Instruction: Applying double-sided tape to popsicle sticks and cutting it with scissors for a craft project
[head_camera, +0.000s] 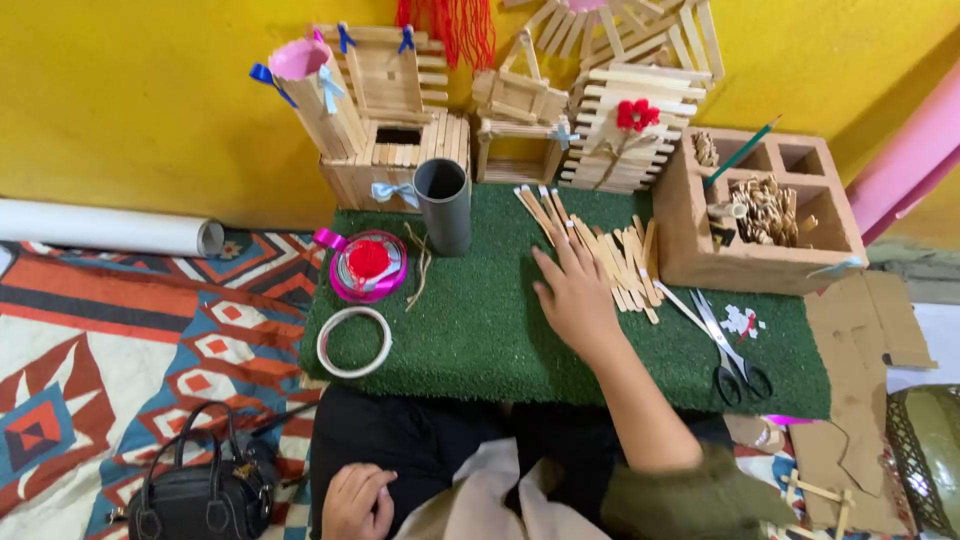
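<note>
Right hand flat on the craft sticks, left hand resting in the lap.

The right hand (572, 295) lies open, fingers spread, fingertips touching the near-left edge of the loose pile of wooden sticks (605, 250) at the middle-right of the green mat (470, 340); it grips nothing. The left hand (357, 500) sits loosely curled near the lap, holding nothing. Bare green lies between the hand and the left side, where one grey tube (443, 205), one pink ribbon spool (368, 264) and one white tape ring (354, 341) stand. One pair of scissors (722, 345) lies right, near the mat's near edge; one pink compartment block (760, 215) is far right.
</note>
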